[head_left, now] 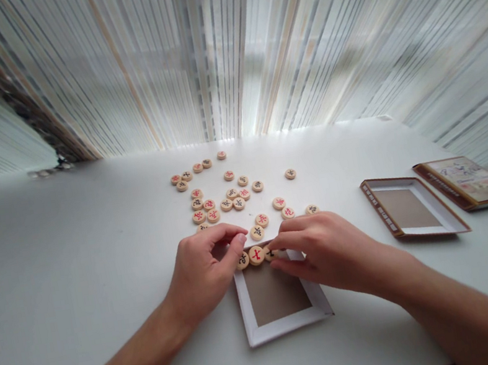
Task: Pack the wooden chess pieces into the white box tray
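Observation:
A shallow white-rimmed box tray with a brown floor lies before me. Along its far edge sit three round wooden Chinese chess pieces in a row: a black-marked piece at left, a red-marked piece in the middle and a black-marked piece at right. My right hand grips the right-hand piece between thumb and index finger, partly covering it. Just above the left-hand piece, my left hand is closed, thumb and index tips nearly together, no piece visible between them. Whether its hidden fingers touch that piece I cannot tell.
Several loose chess pieces with red or black characters lie scattered on the white table beyond the tray. To the right are an open box part and a printed box. A striped string curtain hangs behind.

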Demonstrator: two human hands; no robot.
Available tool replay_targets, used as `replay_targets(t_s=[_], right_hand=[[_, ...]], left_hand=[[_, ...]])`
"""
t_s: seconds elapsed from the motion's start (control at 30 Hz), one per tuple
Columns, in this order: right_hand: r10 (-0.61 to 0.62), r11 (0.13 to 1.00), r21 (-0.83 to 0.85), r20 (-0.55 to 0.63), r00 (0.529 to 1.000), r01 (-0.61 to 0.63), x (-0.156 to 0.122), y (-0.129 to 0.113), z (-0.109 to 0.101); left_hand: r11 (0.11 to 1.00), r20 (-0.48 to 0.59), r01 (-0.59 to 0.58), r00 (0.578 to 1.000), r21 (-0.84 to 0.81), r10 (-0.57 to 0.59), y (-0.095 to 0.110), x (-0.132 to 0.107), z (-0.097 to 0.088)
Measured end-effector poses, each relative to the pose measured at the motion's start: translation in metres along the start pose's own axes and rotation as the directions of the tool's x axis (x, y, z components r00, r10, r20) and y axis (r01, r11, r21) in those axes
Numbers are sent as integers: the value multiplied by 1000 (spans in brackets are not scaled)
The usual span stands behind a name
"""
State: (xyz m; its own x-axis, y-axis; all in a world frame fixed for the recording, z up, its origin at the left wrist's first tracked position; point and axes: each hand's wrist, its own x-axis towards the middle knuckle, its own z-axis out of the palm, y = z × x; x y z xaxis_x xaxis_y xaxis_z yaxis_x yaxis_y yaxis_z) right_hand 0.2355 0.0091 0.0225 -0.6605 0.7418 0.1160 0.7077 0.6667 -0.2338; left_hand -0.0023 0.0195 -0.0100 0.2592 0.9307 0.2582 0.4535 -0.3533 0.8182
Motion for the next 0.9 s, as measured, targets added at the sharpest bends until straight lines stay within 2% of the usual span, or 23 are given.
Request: replay_targets(t_s=[0.27, 0.9], right_hand=[[-66, 997, 40, -87, 994, 69, 1, -2, 4], [-98, 992, 67, -165, 981, 111, 0, -3, 9]], left_hand=[[1000, -3, -8, 1000, 1, 8, 1, 1, 0], [1000, -4, -5, 1000, 11, 6, 0, 1, 0]])
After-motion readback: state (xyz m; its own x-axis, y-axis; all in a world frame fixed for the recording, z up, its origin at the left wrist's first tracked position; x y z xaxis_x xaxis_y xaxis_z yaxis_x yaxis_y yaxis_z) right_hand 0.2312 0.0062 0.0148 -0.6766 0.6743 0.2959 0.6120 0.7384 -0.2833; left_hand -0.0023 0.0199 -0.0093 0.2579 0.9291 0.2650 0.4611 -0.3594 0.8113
